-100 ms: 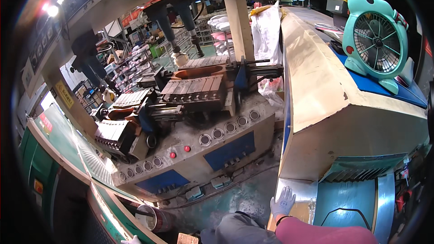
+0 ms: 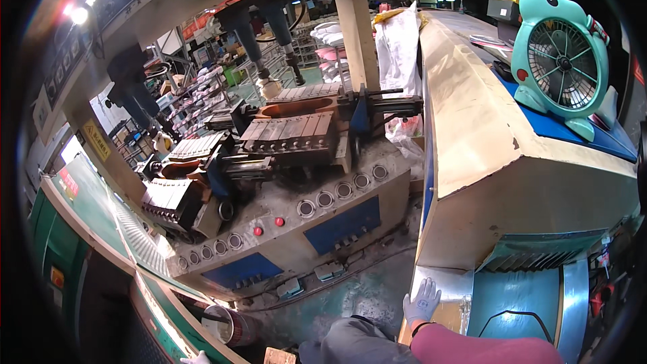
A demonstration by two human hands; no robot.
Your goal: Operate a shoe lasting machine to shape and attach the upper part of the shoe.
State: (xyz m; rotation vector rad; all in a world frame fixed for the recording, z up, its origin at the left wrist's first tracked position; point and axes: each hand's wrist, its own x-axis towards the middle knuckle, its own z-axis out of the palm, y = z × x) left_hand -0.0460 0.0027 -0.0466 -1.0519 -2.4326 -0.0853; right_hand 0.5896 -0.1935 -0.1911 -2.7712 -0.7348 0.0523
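My right hand (image 2: 422, 301), in a pale grey-white glove, lies flat on the shiny metal ledge (image 2: 445, 280) at the left side of the blue belt (image 2: 522, 303). Its fingers are stretched out and nothing is in it. The dark red sleeve (image 2: 472, 347) of that arm comes in from the lower right. At the bottom edge only a small part of my left hand (image 2: 196, 358) shows, gloved too, against the green frame (image 2: 178, 337). Two of its fingertips stand apart; the rest is cut off. A thin black cord or rod (image 2: 515, 313) curves over the blue belt.
Ahead stands a press machine (image 2: 290, 222) with clamp moulds (image 2: 290, 133) and two red buttons (image 2: 279, 222). A cream machine housing (image 2: 485, 135) at right carries a turquoise animal-shaped fan (image 2: 559, 54). A bucket (image 2: 232, 327) sits low at left, near a green-framed conveyor (image 2: 101, 209).
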